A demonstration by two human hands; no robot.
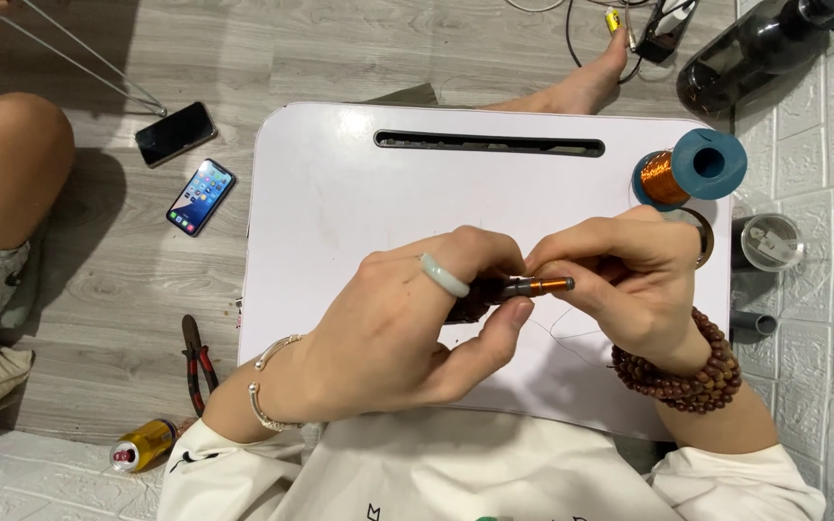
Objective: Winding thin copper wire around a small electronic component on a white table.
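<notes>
Over a small white lap table (340,193), both my hands meet on a short dark rod (523,287) whose end is wound with copper wire. My left hand (417,323), wearing a pale green ring and a silver bangle, grips the rod's dark end. My right hand (620,280), with a brown bead bracelet on the wrist, pinches the copper-wound tip. A thin wire (562,323) trails from the rod across the table.
A blue spool of copper wire (687,169) stands at the table's far right corner. On the floor lie two phones (202,196), red-handled pliers (197,362) and a yellow can (147,444). Another person's knee (7,154) is at left, a bare foot (581,87) beyond the table.
</notes>
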